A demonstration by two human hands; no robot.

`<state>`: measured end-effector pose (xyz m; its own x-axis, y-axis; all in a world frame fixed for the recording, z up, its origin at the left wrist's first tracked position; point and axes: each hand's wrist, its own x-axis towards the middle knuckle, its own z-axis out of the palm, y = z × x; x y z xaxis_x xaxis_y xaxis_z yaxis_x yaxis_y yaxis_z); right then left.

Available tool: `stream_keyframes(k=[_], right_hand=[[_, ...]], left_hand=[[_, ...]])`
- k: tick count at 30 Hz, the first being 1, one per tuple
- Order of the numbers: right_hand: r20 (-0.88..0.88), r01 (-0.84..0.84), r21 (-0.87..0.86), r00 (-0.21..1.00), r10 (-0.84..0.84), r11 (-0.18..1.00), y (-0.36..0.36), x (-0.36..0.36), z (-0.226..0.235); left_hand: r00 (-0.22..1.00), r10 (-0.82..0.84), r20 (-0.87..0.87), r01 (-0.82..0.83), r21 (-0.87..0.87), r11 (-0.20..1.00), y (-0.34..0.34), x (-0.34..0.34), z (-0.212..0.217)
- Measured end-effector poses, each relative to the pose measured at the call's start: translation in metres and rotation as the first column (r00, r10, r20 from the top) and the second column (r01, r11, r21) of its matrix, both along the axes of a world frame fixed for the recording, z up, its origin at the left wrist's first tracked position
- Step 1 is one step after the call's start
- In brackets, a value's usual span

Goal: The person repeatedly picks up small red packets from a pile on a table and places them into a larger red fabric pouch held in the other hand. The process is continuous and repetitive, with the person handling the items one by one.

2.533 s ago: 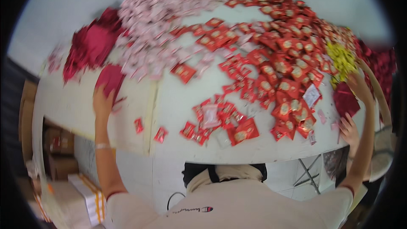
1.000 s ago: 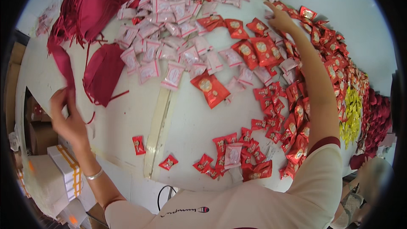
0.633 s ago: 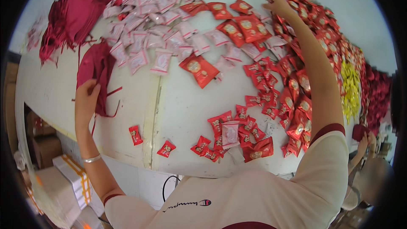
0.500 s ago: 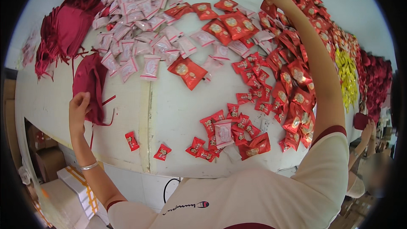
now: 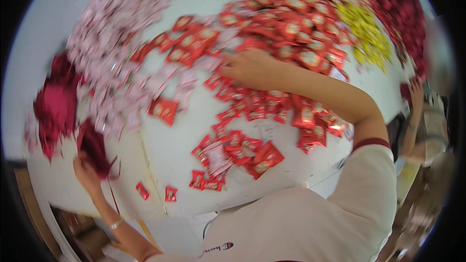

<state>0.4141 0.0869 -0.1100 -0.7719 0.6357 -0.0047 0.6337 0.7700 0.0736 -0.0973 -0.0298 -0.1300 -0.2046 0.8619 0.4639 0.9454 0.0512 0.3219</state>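
Note:
My left hand [image 5: 86, 171] grips the near end of a dark red cloth drawstring pouch [image 5: 94, 146] at the left of the table, its cord hanging down. Over the middle of the table is my right hand [image 5: 248, 69], its fingers bent down and blurred by motion. Small red wrapped packets [image 5: 255, 99] lie right beneath and in front of that hand. Whether the right hand holds any packet cannot be made out. A pale pink packet [image 5: 216, 159] rests on a nearer cluster of small red packets, with a larger red packet [image 5: 265, 160] beside it.
Pale pink packets [image 5: 104, 43] are heaped at the far left, larger red packets [image 5: 296, 29] at the far middle and right. Yellow packets [image 5: 365, 36] lie beyond. More dark red pouches [image 5: 58, 99] are stacked at left. At the right edge another person's hand [image 5: 415, 94] works.
My right hand has come from the far right heap back toward the middle. The view has swung right. My left hand still holds the pouch.

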Motion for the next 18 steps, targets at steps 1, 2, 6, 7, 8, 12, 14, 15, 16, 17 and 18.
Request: stream_keyframes(k=[1, 2, 6, 7, 8, 12, 14, 15, 16, 17, 18], right_hand=[[-0.13, 0.029, -0.016, 0.991, -0.031, 0.999, 0.0, -0.001, 0.008], [-0.261, 0.049, -0.039, 0.964, -0.058, 0.998, 0.0, 0.002, 0.014], [-0.68, -0.342, -0.731, 0.443, -0.584, 0.591, -0.041, 0.04, 0.056], [-0.645, -0.417, -0.762, 0.419, -0.639, 0.496, -0.053, 0.054, 0.06], [-0.614, -0.461, -0.779, 0.429, -0.662, 0.424, -0.069, 0.07, 0.067], [-0.602, -0.192, -0.796, 0.145, -0.785, 0.574, -0.108, 0.155, 0.046], [-0.56, 0.15, -0.823, -0.061, -0.826, 0.547, -0.119, 0.206, 0.061], [-0.563, 0.382, -0.771, -0.037, -0.826, 0.509, -0.12, 0.249, 0.051], [-0.56, 0.5, -0.723, -0.02, -0.828, 0.477, -0.121, 0.278, 0.047], [-0.598, 0.611, -0.627, 0.018, -0.801, 0.483, -0.124, 0.301, 0.042], [-0.557, 0.646, -0.611, 0.061, -0.828, 0.458, -0.121, 0.305, 0.038]], left_hand=[[0.993, -0.082, -0.086, 0.082, 0.007, 0.997, -0.003, -0.015, 0.0], [0.978, -0.034, -0.205, 0.035, 0.002, 0.999, -0.006, -0.018, 0.006], [0.903, 0.225, -0.365, -0.136, 0.254, 0.958, -0.004, -0.015, 0.044], [0.881, 0.288, -0.376, -0.182, 0.294, 0.938, -0.001, 0.009, 0.062], [0.895, 0.27, -0.356, -0.145, 0.34, 0.929, 0.0, 0.016, 0.072], [0.898, 0.106, -0.426, 0.07, 0.376, 0.924, 0.008, 0.089, 0.11], [0.907, 0.01, -0.421, 0.142, 0.327, 0.934, 0.007, 0.133, 0.121], [0.914, -0.044, -0.404, 0.18, 0.305, 0.935, 0.012, 0.155, 0.124], [0.915, -0.091, -0.392, 0.212, 0.277, 0.937, 0.016, 0.172, 0.126], [0.9, -0.172, -0.401, 0.288, 0.25, 0.924, 0.023, 0.185, 0.126], [0.912, -0.242, -0.33, 0.326, 0.229, 0.917, 0.027, 0.202, 0.125]])
